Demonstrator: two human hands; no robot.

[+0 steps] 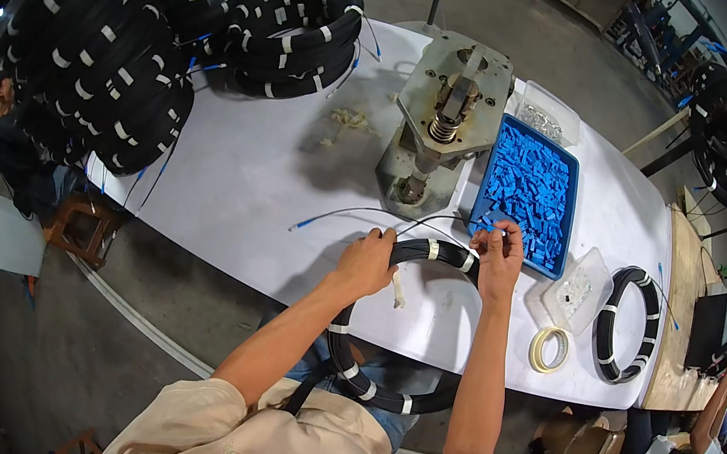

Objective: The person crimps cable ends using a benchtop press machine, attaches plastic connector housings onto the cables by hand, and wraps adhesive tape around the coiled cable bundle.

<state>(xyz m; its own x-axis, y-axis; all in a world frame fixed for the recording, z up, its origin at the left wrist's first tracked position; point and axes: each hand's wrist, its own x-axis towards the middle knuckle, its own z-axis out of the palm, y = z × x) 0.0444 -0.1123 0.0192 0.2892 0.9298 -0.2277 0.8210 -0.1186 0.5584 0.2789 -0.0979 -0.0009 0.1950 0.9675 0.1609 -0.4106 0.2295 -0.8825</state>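
1. The black cable coil (453, 253), bound with white bands, was in front of the person: its upper part was over the desk (242, 164), and its lower part reached past the near edge, above the lap.
2. The left hand (364, 264) was at the upper left of this coil, and its fingers were closed on it.
3. The right hand (499, 263) was near the coil's upper right side. Its fingers were pinched together on a thin cable end (447, 217); whether they held also a small blue piece, I could not tell.
4. Another cable end (338, 212), with a blue tip, extended to the left.
5. Behind the hands stood a metal press (447, 118), and to its right a blue tray (570, 196) full of blue pieces.
6. Farther right were a clear container (594, 271), a tape roll (549, 350) and a second coil (607, 331).
7. More black coils (289, 59) were stacked at the desk's left side.
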